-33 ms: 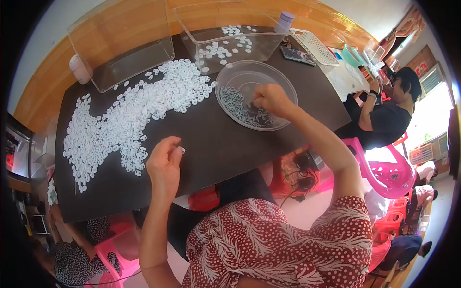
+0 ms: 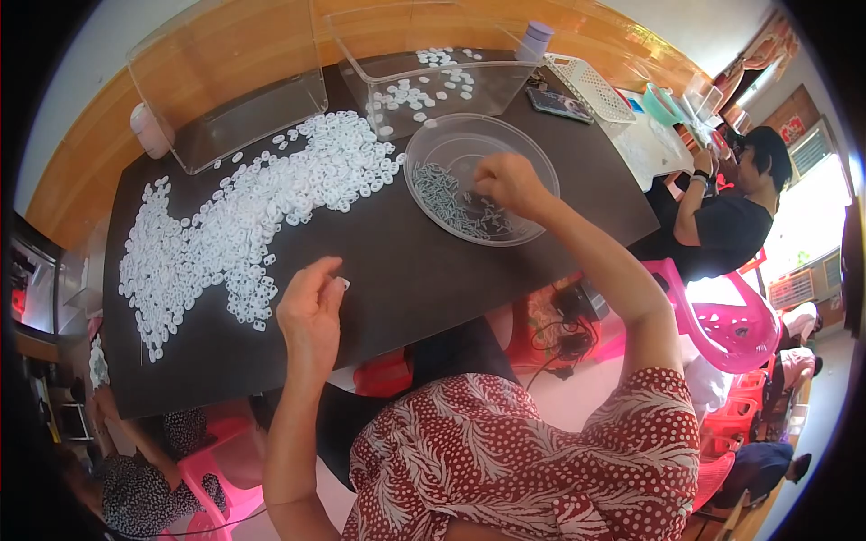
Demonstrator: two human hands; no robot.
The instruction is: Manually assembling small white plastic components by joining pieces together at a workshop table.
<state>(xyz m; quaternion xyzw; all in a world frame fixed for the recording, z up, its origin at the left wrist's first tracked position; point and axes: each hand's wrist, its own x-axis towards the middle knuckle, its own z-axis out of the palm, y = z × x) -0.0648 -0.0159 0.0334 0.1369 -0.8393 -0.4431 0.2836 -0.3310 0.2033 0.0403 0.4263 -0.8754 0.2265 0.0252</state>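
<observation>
White rings (image 2: 244, 225) heaped beside clear bowl (image 2: 431, 153), bins (image 2: 225, 90) behind

A small white plastic ring piece (image 2: 344, 283) sits pinched at the fingertips of the left hand (image 2: 311, 316), above the tabletop's near edge, just beside the near fringe of the loose white pieces (image 2: 244, 216) spread toward the left edge. A round clear plastic bowl (image 2: 431, 153) stands toward the right edge, tiny grey metal parts (image 2: 456, 209) heaped in its near half, where the right hand (image 2: 511, 183) reaches in.
</observation>
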